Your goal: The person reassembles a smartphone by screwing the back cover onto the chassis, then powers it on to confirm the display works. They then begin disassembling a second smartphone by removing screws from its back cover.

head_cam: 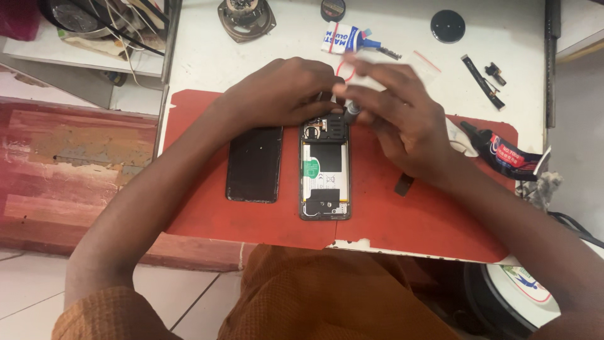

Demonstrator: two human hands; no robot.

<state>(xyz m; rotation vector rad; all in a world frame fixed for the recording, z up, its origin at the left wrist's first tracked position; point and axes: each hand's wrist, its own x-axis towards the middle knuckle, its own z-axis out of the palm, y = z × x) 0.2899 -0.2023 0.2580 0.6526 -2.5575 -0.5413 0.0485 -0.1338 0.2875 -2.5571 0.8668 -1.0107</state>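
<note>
The left hand (283,94) is curled, fingertips pressing the top end of the opened phone (324,170). The right hand (393,107) pinches a small grey-tipped tool (351,111) at that same end. Just left of the phone, below the left hand, lies its detached back cover (254,164). Both sit on a red mat (402,220), bare below the right hand, on a white desk (201,56).

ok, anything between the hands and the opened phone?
Nothing visible. Both hands, left and right, are already at the top end of the opened phone; the right one holds a small tool against it.
</note>
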